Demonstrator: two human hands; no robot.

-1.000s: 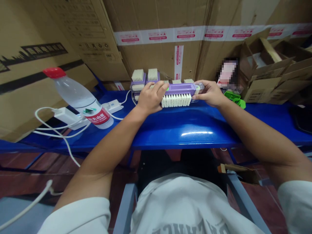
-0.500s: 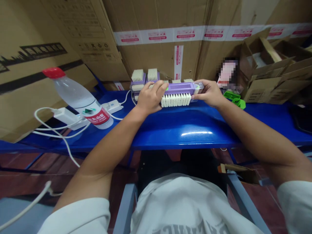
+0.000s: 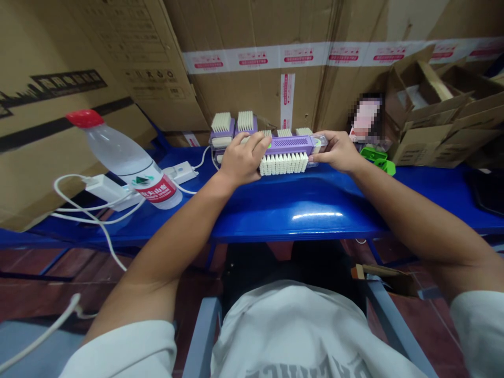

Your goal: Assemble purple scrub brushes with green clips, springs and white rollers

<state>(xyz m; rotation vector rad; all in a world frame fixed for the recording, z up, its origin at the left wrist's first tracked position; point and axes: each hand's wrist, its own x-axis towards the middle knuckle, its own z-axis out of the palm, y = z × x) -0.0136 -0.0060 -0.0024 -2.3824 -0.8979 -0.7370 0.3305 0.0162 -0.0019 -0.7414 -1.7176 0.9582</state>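
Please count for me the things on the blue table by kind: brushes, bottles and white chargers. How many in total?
Purple brushes: 3 in clear view: the held brush between left hand and right hand, two standing brushes; bristle tops behind it are too hidden to count.
Water bottle: 1
White chargers: 2
Total: 6

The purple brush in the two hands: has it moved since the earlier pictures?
No. The purple brush sits under the vertical tape strip on the carton as before, with the left hand and right hand at its ends.
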